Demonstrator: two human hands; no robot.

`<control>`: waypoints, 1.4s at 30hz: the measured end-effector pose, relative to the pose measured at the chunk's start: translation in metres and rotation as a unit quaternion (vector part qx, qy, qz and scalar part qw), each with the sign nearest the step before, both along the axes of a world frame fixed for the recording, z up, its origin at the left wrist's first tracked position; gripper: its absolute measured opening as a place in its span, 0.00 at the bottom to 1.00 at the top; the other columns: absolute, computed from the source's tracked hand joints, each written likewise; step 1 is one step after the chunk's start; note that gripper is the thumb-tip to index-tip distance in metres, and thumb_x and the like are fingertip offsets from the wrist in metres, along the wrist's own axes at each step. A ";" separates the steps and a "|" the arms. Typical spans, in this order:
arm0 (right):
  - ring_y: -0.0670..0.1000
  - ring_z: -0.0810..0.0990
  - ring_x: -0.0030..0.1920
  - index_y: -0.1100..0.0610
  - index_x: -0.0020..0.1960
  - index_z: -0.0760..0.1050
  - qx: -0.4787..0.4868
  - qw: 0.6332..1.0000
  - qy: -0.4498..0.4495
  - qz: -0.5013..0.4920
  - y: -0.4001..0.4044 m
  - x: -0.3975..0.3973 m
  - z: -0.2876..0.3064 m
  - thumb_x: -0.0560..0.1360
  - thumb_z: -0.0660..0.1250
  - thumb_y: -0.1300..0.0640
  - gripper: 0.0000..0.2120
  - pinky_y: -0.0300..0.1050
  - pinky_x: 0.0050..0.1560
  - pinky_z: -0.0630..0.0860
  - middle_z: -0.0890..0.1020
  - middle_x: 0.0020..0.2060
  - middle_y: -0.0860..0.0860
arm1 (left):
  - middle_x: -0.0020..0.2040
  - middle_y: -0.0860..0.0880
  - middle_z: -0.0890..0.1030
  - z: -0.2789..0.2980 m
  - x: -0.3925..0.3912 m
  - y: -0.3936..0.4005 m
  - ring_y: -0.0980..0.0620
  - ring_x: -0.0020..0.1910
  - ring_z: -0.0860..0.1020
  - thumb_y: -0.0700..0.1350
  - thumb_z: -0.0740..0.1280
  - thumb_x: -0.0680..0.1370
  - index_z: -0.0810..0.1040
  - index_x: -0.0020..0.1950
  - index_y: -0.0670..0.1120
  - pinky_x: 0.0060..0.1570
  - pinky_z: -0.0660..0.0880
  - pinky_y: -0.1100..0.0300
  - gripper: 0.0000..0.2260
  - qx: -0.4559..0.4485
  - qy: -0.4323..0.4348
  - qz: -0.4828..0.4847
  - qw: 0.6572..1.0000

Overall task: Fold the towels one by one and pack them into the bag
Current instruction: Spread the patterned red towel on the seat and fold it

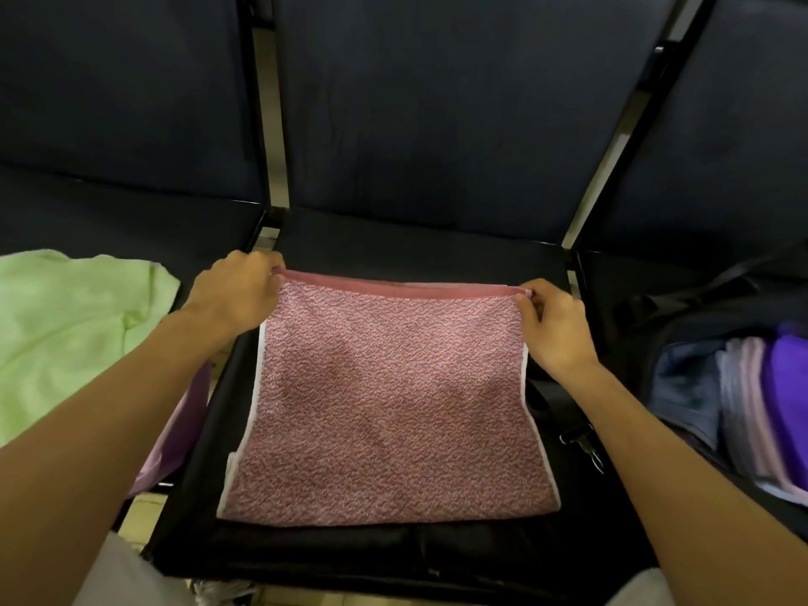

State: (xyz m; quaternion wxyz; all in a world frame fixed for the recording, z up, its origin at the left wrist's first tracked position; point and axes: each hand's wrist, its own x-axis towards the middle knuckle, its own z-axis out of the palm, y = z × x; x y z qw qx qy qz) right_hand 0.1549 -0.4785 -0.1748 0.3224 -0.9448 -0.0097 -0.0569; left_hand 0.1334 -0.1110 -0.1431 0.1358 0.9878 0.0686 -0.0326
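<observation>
Both our hands pinch the far edge of the pink towel [393,400]: the left hand [238,290] has the far left corner between thumb and curled fingers, the right hand [553,325] the far right corner. That towel lies flat on the black seat [393,238] in front of us, apparently already doubled, with white edging showing down both sides.

To fold well, we judge we should keep the far edge taut between the two pinches, match the corners to the near ones, and let the layers settle square before smoothing.

On the seat to our left lies a green towel [74,325], crumpled, with a lilac towel [179,430] hanging partly under our left arm. To our right the open bag [699,325] already holds folded towels [752,400]. Its strap clip [583,443] lies just beside the pink towel's right edge and could snag on the way over.
</observation>
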 end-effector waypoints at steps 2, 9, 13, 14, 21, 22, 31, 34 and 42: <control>0.49 0.78 0.32 0.56 0.54 0.77 -0.013 1.000 0.004 -0.013 0.005 0.003 -0.002 0.83 0.60 0.56 0.08 0.50 0.33 0.78 0.79 0.33 0.50 | 0.53 0.39 0.79 -0.002 0.004 0.002 0.37 0.51 0.76 0.44 0.59 0.82 0.76 0.59 0.46 0.47 0.70 0.48 0.09 0.003 -0.012 0.020 1.000; 0.48 0.78 0.33 0.60 0.54 0.76 -0.005 0.998 0.049 -0.038 0.009 0.013 -0.017 0.82 0.61 0.58 0.08 0.40 0.31 0.72 0.81 0.38 0.53 | 0.45 0.41 0.78 -0.019 0.017 0.006 0.41 0.42 0.76 0.43 0.61 0.81 0.73 0.51 0.43 0.41 0.74 0.49 0.05 -0.026 -0.023 -0.002 0.999; 0.49 0.79 0.42 0.62 0.49 0.80 0.037 0.993 0.101 -0.047 0.015 0.015 -0.026 0.78 0.69 0.58 0.07 0.38 0.37 0.72 0.81 0.47 0.54 | 0.50 0.42 0.75 -0.029 0.021 0.008 0.43 0.45 0.76 0.42 0.62 0.79 0.71 0.46 0.45 0.44 0.75 0.48 0.03 -0.056 0.030 -0.028 0.998; 0.48 0.79 0.42 0.60 0.46 0.81 0.068 0.989 0.114 -0.059 0.017 0.015 -0.027 0.77 0.70 0.57 0.06 0.37 0.39 0.73 0.82 0.45 0.53 | 0.50 0.43 0.74 -0.032 0.021 0.009 0.43 0.45 0.76 0.42 0.62 0.79 0.71 0.46 0.45 0.43 0.74 0.50 0.03 -0.057 0.042 -0.031 0.997; 0.54 0.86 0.45 0.59 0.49 0.83 0.347 0.909 0.209 -0.097 0.022 0.012 -0.008 0.75 0.73 0.60 0.04 0.44 0.44 0.82 0.87 0.43 0.55 | 0.53 0.44 0.73 -0.038 0.025 0.011 0.45 0.51 0.75 0.44 0.68 0.77 0.72 0.39 0.47 0.55 0.75 0.48 0.09 -0.083 0.049 -0.050 0.994; 0.53 0.87 0.45 0.60 0.50 0.83 0.359 0.903 0.220 -0.089 0.023 0.012 -0.005 0.75 0.73 0.60 0.05 0.43 0.43 0.82 0.87 0.44 0.56 | 0.52 0.45 0.72 -0.038 0.026 0.010 0.47 0.51 0.74 0.44 0.70 0.77 0.73 0.37 0.47 0.57 0.73 0.50 0.09 -0.096 0.041 -0.052 0.993; 0.49 0.87 0.41 0.59 0.49 0.83 0.359 0.912 0.190 -0.064 0.028 0.007 0.005 0.75 0.72 0.63 0.04 0.36 0.37 0.80 0.87 0.40 0.52 | 0.42 0.48 0.78 -0.028 0.028 0.009 0.50 0.41 0.78 0.38 0.70 0.76 0.79 0.40 0.44 0.47 0.79 0.51 0.05 -0.160 -0.029 -0.060 0.985; 0.46 0.86 0.42 0.57 0.50 0.83 0.336 0.928 0.140 -0.080 0.021 0.006 0.006 0.75 0.72 0.65 0.06 0.32 0.38 0.79 0.86 0.42 0.51 | 0.39 0.46 0.82 -0.022 0.027 0.015 0.50 0.40 0.80 0.39 0.71 0.76 0.81 0.41 0.46 0.47 0.80 0.52 0.04 -0.165 -0.037 -0.035 0.985; 0.42 0.83 0.39 0.56 0.49 0.83 0.304 0.951 -0.010 -0.051 0.004 -0.003 0.030 0.75 0.72 0.60 0.03 0.32 0.43 0.79 0.85 0.39 0.48 | 0.40 0.48 0.83 0.016 0.012 0.027 0.50 0.43 0.80 0.40 0.75 0.72 0.84 0.44 0.42 0.61 0.74 0.46 0.03 -0.154 -0.112 -0.004 0.982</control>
